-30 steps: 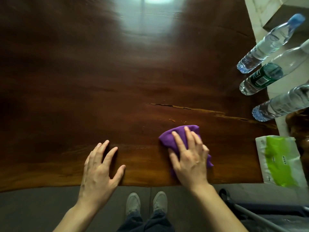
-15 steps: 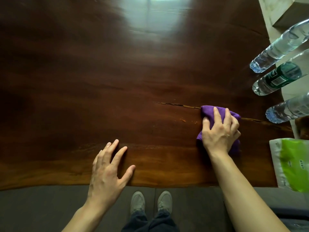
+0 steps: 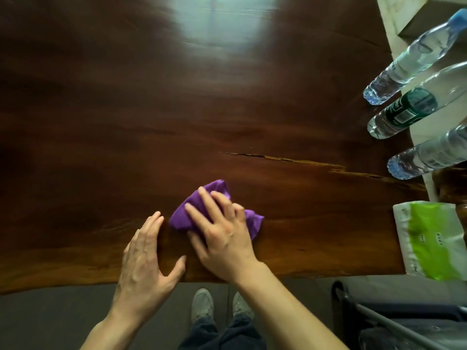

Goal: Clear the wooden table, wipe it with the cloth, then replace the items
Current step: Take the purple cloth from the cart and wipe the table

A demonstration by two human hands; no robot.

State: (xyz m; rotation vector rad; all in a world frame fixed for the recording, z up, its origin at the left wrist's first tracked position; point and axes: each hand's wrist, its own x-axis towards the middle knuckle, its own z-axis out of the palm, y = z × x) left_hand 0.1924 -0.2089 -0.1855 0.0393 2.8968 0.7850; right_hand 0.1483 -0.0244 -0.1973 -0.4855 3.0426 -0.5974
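Note:
A dark wooden table (image 3: 126,147) fills most of the view, with a long crack running toward its right edge. A crumpled purple cloth (image 3: 194,208) lies on it near the front edge. My right hand (image 3: 222,233) presses flat on the cloth, fingers spread over it. My left hand (image 3: 144,263) rests open on the table's front edge just left of the cloth, fingertips close to it. At the right edge stand three clear water bottles: one with a blue cap (image 3: 409,61), one with a green label (image 3: 409,109) and a third (image 3: 429,155).
A green and white tissue pack (image 3: 434,238) lies at the table's right front corner. A pale ledge with a dark box (image 3: 394,11) is at the far right. My shoes (image 3: 202,304) stand on grey floor below; a dark bag or cart (image 3: 394,314) sits at lower right.
My right hand has swept the cloth from the right, near the crack, back left and toward the front edge, next to my left hand. My left hand has stayed put.

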